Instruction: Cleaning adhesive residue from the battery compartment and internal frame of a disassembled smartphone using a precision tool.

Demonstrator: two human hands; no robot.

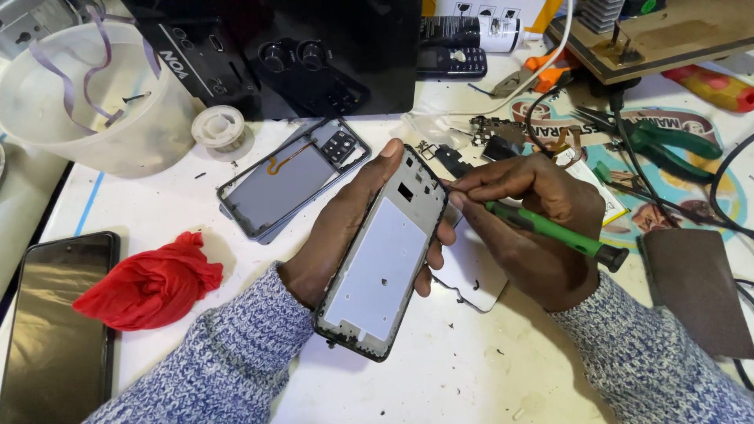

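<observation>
Head view, bench inventory, phone stripped to parts.

Item in hand: grey metal-and-plastic phone middle frame, bare plate facing up, no board or screen fitted that shows. Held tilted at centre, above the white worktop.

Left hand: wrapped around the frame from behind, fingertips curled over its right edge.

Right hand: closed in a pen grip on a green-handled screwdriver, tip touching the frame's upper right edge.

Already apart, judging by the layout: dark rear cover with camera cut-outs lying far left of the frame; small loose parts far right of it.

Elsewhere: black-screened phone at near left; crumpled red cloth beside it; translucent plastic tub at far left; green-handled pliers at far right.

Remaining work: cannot tell from this view.
</observation>
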